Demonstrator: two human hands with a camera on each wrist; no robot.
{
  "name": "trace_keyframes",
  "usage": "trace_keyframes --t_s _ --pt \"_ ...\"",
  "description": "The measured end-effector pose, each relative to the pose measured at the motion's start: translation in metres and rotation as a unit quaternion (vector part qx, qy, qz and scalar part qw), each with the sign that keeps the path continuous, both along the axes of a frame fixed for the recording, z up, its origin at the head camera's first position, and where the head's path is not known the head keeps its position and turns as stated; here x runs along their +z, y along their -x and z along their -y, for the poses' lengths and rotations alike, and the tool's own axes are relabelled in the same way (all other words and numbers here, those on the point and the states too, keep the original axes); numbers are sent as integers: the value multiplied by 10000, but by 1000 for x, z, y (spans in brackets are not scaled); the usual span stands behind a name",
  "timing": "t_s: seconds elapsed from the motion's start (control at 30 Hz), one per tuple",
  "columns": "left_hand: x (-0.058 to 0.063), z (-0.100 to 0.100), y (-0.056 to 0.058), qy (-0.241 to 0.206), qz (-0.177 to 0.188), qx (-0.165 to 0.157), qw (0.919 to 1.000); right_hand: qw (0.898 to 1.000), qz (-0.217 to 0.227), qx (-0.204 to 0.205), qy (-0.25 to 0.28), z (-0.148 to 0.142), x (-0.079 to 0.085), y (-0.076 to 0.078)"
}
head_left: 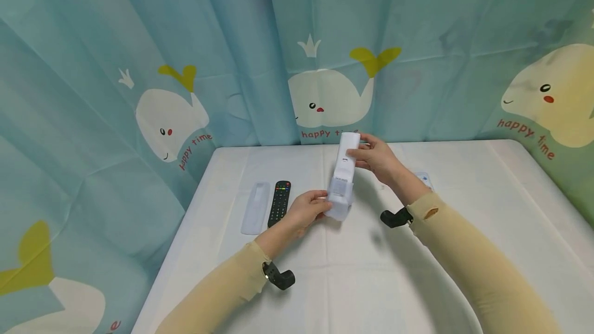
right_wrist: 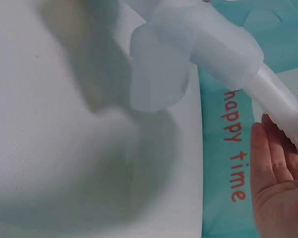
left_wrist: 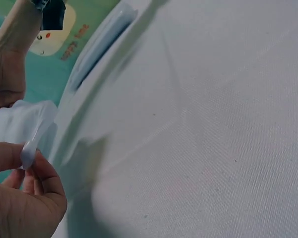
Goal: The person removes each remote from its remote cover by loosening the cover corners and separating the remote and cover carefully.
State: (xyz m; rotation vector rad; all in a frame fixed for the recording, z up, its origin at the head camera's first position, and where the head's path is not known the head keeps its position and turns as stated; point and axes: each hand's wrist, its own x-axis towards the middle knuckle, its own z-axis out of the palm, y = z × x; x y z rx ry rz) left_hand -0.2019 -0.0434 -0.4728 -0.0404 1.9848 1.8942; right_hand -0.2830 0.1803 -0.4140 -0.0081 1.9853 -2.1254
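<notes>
A white remote control [head_left: 348, 153] is held up over the table at a tilt, its back showing a label and a small latch. Around its lower end sits a translucent soft cover [head_left: 341, 201], which folds over in a loose flap in the right wrist view. My left hand [head_left: 307, 210] pinches the cover's edge between thumb and fingers, seen close in the left wrist view. Higher up, my right hand [head_left: 377, 161] grips the bare upper part of the remote, thumb on its back and fingers behind.
A black remote [head_left: 279, 201] and a flat translucent cover [head_left: 256, 208] lie side by side on the white table [head_left: 352, 282], left of my hands. Another pale remote [head_left: 424, 179] is partly hidden behind my right forearm. A blue whale-print curtain [head_left: 250, 55] borders the table.
</notes>
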Motion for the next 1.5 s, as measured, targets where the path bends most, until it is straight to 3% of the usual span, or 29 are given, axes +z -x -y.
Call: trace_keyframes --t_s 0.13,0.3,0.4,0.77,1.1,1.3,1.5 --pt "1 0 1 -81 104 72 9999 9999 -24 36 -104 1 -1 0" --pt "-1 2 5 -476 832 253 9951 9999 -136 -7 -2 2 2 1" --pt "-3 4 7 -545 1112 147 9922 9999 -130 2 12 3 1 2" --pt "0 8 1 -767 857 -291 9929 9995 -288 77 -75 5 0 3" --pt "3 15 1 -678 673 -1102 9893 9997 -147 180 38 5 -1 2" --pt "4 14 3 -444 341 -938 9940 9996 -10 156 223 7 0 1" --pt "4 8 7 -597 688 -699 9934 9995 -85 251 184 8 2 -2"
